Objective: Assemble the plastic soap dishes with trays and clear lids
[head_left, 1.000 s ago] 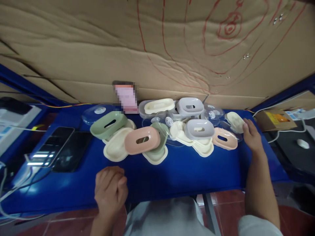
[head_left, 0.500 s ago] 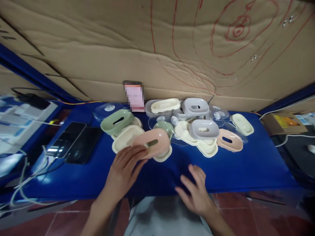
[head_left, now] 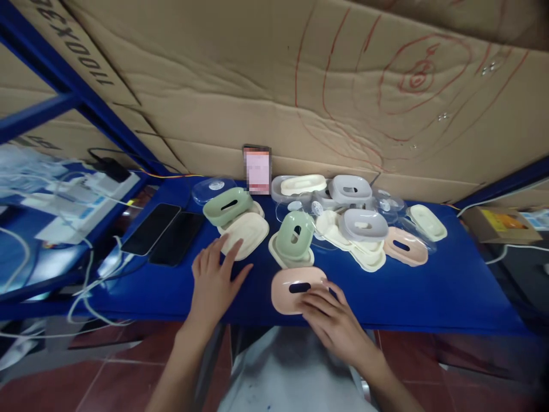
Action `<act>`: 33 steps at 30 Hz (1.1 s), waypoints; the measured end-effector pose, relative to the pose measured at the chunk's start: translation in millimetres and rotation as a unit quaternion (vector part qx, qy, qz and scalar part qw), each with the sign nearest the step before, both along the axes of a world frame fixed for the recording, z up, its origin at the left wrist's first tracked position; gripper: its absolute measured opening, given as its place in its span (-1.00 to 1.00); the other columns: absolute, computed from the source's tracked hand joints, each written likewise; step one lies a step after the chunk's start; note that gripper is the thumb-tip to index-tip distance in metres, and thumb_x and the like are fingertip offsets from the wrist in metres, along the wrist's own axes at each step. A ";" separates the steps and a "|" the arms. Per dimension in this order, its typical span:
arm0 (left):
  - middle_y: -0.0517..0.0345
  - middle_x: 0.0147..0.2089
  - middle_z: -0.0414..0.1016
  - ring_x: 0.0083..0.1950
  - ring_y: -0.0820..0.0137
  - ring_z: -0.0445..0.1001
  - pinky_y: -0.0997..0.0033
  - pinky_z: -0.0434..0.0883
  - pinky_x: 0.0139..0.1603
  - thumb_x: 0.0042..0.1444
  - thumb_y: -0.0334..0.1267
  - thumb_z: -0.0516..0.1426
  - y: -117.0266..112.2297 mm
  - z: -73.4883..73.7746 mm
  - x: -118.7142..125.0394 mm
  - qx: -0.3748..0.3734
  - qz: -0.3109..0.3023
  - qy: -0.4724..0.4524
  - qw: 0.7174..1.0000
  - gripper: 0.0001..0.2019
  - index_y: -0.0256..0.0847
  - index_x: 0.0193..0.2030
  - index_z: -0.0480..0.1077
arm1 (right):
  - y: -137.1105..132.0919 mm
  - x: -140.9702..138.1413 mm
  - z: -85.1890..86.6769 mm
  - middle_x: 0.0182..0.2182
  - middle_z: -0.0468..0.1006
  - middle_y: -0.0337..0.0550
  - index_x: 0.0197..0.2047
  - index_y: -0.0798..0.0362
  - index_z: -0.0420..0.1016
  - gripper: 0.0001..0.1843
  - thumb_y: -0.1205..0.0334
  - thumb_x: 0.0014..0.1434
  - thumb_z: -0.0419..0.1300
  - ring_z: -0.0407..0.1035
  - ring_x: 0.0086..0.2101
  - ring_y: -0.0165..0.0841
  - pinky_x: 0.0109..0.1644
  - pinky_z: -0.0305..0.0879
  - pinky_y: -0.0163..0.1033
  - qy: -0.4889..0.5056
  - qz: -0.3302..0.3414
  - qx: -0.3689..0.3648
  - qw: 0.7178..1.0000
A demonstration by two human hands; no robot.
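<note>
A pink oval soap-dish shell with a slot in its top lies near the front edge of the blue table. My right hand rests on its near right side, fingers laid over it. My left hand is open with fingers spread, fingertips touching a cream oval tray. Just behind stand a green shell and another green shell tilted up on a cream tray.
More grey, cream and pink dish parts and clear lids are piled at the table's back. Two dark phones lie at left beside cables. A cardboard wall rises behind. A carton sits at right.
The pink shell came off the pile to the table's front edge. My right hand moved from the far right onto it. My left hand let it go and reached the cream tray.
</note>
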State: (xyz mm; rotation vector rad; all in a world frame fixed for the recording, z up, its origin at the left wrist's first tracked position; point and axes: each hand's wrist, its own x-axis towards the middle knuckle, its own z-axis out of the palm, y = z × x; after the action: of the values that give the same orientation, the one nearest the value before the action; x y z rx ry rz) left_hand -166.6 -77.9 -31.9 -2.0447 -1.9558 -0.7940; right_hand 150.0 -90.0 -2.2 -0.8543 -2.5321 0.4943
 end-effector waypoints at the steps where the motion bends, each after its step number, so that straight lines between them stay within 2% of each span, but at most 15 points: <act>1: -0.36 0.43 0.37 0.40 -0.27 0.39 -0.36 0.38 0.28 0.38 -0.09 0.22 5.8 -2.5 -5.0 -0.008 0.006 0.014 1.000 -0.57 -0.17 0.31 0.46 | -4.7 1.3 0.9 0.13 0.66 -0.24 0.24 -0.09 0.51 -0.68 0.35 0.54 0.08 0.44 0.20 -0.29 0.52 0.01 0.06 0.004 -0.007 -0.001 1.000; 5: -0.23 0.30 0.52 0.30 -0.10 0.51 -0.15 0.48 0.21 0.45 -0.18 0.12 13.1 -11.8 -10.8 -0.007 -0.029 -0.023 0.999 -0.77 -0.16 0.09 0.55 | -23.2 1.0 -4.7 0.11 0.67 -0.23 0.30 -0.14 0.48 -0.64 0.30 0.54 0.10 0.47 0.16 -0.26 0.47 0.10 0.09 0.020 -0.042 0.021 0.999; 8: -0.16 0.20 0.59 0.24 0.04 0.56 -0.04 0.51 0.22 0.47 -0.23 0.07 4.1 -13.9 -8.9 0.017 -0.049 -0.063 0.997 -0.77 -0.19 0.11 0.50 | -27.4 -0.7 -16.8 0.12 0.67 -0.18 0.31 -0.14 0.48 -0.61 0.35 0.54 0.07 0.46 0.19 -0.23 0.47 0.06 0.12 0.022 -0.056 0.050 0.997; 12: -0.11 0.20 0.56 0.26 0.12 0.53 0.02 0.49 0.30 0.48 -0.28 0.08 -22.9 -8.7 -9.1 0.038 -0.051 -0.084 0.994 -0.79 -0.19 0.14 0.45 | -8.7 -2.5 -30.2 0.16 0.65 -0.11 0.28 -0.10 0.51 -0.59 0.41 0.53 0.03 0.42 0.25 -0.18 0.50 -0.09 0.21 0.030 -0.075 0.076 0.994; 17: -0.10 0.20 0.55 0.26 0.10 0.51 -0.05 0.48 0.32 0.46 -0.30 0.10 -68.6 -5.1 -11.0 0.047 -0.030 -0.125 0.991 -0.79 -0.17 0.16 0.44 | 23.5 -19.8 -32.9 0.16 0.66 -0.09 0.26 -0.10 0.54 -0.62 0.39 0.52 0.07 0.44 0.26 -0.18 0.41 0.15 0.13 0.074 -0.050 0.068 0.994; 21: -0.08 0.21 0.54 0.27 0.12 0.52 -0.05 0.48 0.33 0.45 -0.34 0.10 -99.7 -6.0 -2.6 0.044 -0.061 -0.134 0.988 -0.79 -0.16 0.16 0.42 | 20.2 -29.2 -27.6 0.13 0.67 -0.16 0.23 -0.17 0.56 -0.67 0.30 0.50 0.17 0.49 0.19 -0.22 0.34 0.33 0.03 0.214 -0.077 0.026 0.974; 24: -0.07 0.22 0.53 0.29 0.15 0.52 -0.02 0.49 0.33 0.44 -0.40 0.08 -115.1 -6.5 13.3 0.033 -0.117 -0.136 0.983 -0.77 -0.14 0.16 0.41 | 5.3 -11.5 -25.4 0.13 0.67 -0.17 0.22 -0.21 0.56 -0.69 0.25 0.49 0.20 0.49 0.18 -0.22 0.31 0.38 -0.01 0.273 -0.129 -0.008 0.953; 26: -0.06 0.22 0.55 0.29 0.17 0.52 0.01 0.49 0.34 0.43 -0.42 0.08 -119.3 -8.2 29.0 0.019 -0.169 -0.129 0.977 -0.76 -0.14 0.15 0.42 | -4.9 11.5 -26.4 0.13 0.66 -0.17 0.23 -0.22 0.55 -0.69 0.24 0.50 0.19 0.49 0.18 -0.20 0.32 0.36 0.01 0.256 -0.162 -0.002 0.953; 28: -0.04 0.21 0.57 0.28 0.17 0.53 0.03 0.51 0.33 0.41 -0.43 0.08 -116.9 -12.2 48.2 0.001 -0.229 -0.111 0.967 -0.75 -0.15 0.14 0.44 | -13.6 37.1 -28.6 0.15 0.65 -0.15 0.26 -0.22 0.53 -0.67 0.22 0.52 0.15 0.46 0.20 -0.17 0.32 0.32 0.06 0.198 -0.183 0.016 0.963; 31: -0.04 0.22 0.58 0.30 0.15 0.54 0.04 0.53 0.34 0.40 -0.44 0.07 -101.5 -21.5 78.3 -0.022 -0.299 -0.086 0.950 -0.72 -0.14 0.15 0.47 | -23.3 65.5 -31.5 0.23 0.59 -0.05 0.38 -0.19 0.43 -0.60 0.18 0.55 0.08 0.43 0.23 -0.10 0.28 0.29 0.13 0.075 -0.208 0.041 0.974; 33: -0.07 0.27 0.54 0.33 0.14 0.53 0.04 0.53 0.34 0.42 -0.42 0.06 -87.3 -27.2 94.5 -0.023 -0.311 -0.086 0.946 -0.71 -0.13 0.19 0.46 | -27.4 72.0 -31.4 0.29 0.53 0.02 0.47 -0.17 0.32 -0.53 0.17 0.57 0.02 0.41 0.24 -0.07 0.24 0.29 0.15 0.007 -0.220 0.053 0.974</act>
State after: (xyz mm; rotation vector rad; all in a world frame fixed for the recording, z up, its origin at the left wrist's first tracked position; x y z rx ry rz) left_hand -72.1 -165.2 -59.2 -2.7454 -1.3927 -1.0804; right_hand 222.0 -117.4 -33.5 -1.3148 -2.2336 0.2176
